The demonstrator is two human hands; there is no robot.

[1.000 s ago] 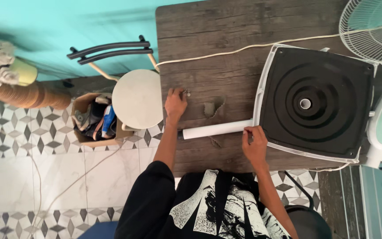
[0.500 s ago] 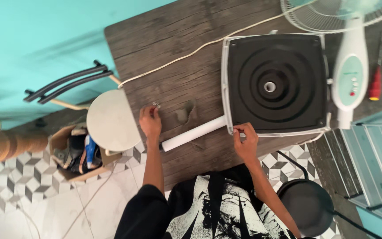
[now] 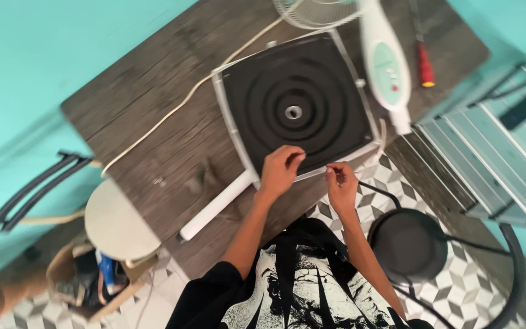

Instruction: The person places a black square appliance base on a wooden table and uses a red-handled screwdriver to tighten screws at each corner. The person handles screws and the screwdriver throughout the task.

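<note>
Looking straight down at a dark wooden table (image 3: 153, 109) with a square black fan base (image 3: 296, 106) lying flat on it, white frame around it and a small metal hub dead centre. Both hands are at the base's near edge. The left hand (image 3: 280, 172) has its fingers curled in narrow on the white frame, thumb and fingertips pinched close like it's working something tiny, though I can't make out what, if anything, is between them. The right hand (image 3: 340, 186) is just past the table's near edge, also pinched narrow, and again too blurry to tell if it's holding anything.

A white tube (image 3: 217, 205) runs from the base's near-left corner toward the table's near edge, probably the stand pole, laid down so it stays out of the way. The fan's control column (image 3: 385, 61) lies along the base's right side, with the grille (image 3: 315, 12) cut off at the top. A red-handled screwdriver (image 3: 424, 64) sits near the far right corner, within reach. A white cord (image 3: 171, 116) trails across the left half.

Off the table: round stool (image 3: 117, 222), box of clutter (image 3: 89, 283), dark pan (image 3: 408, 244) on the tiles. Whole shot is motion-smeared.
</note>
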